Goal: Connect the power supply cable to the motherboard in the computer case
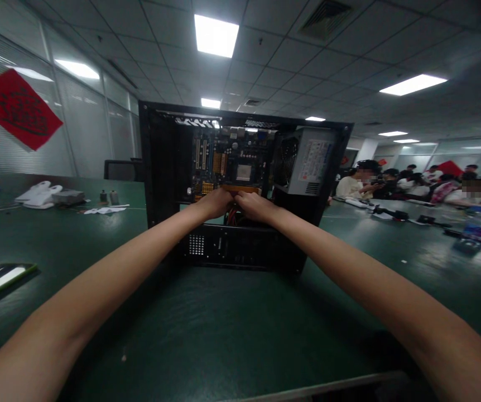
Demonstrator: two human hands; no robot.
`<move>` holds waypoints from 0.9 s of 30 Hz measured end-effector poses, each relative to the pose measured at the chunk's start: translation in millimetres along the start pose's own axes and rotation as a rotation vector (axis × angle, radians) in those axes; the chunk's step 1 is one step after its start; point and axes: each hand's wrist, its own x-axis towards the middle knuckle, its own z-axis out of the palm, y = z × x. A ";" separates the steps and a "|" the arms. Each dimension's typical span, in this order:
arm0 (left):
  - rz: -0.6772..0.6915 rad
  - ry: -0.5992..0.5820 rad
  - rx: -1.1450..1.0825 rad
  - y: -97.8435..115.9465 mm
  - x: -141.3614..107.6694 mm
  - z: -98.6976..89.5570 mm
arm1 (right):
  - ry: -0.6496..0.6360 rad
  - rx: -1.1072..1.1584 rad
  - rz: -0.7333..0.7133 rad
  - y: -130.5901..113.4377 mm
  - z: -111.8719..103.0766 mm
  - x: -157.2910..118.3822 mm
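Case: black, open-sided metal computer case (244,245), standing upright on the glossy green tabletop (240,329), directly ahead of the person.
Board: dark circuit board with pale slots (257,159), mounted inside, left of the grey boxy power supply (318,162).
Hands: left hand (216,204) and right hand (256,206) nearly meet at the board's lower edge, by the orange-yellow slot strip (243,188); fingers curled, whether clamped on anything cannot tell.
Risk: uneven or hard pressure there could, in my judgement, flex the board or tip the case; thin red cables (232,216) just below might snag on a finger.
Obscured: fingertips and whatever they touch, behind the knuckles; cable ends; case's lower-right interior, in shadow.
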 end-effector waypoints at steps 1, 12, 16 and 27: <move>-0.003 -0.008 0.002 -1.1 0.6 1.0 | 0.002 0.003 -0.004 0.6 0.3 0.3; -0.048 -0.028 -0.008 -2.4 3.4 0.0 | 0.104 0.188 0.013 4.3 -0.5 -13.5; -0.068 -0.051 0.030 1.4 4.0 -1.8 | 0.088 0.187 0.101 7.0 0.1 -19.3; -0.039 -0.041 0.031 3.5 4.8 -1.8 | 0.057 0.141 0.184 9.4 2.3 -17.7</move>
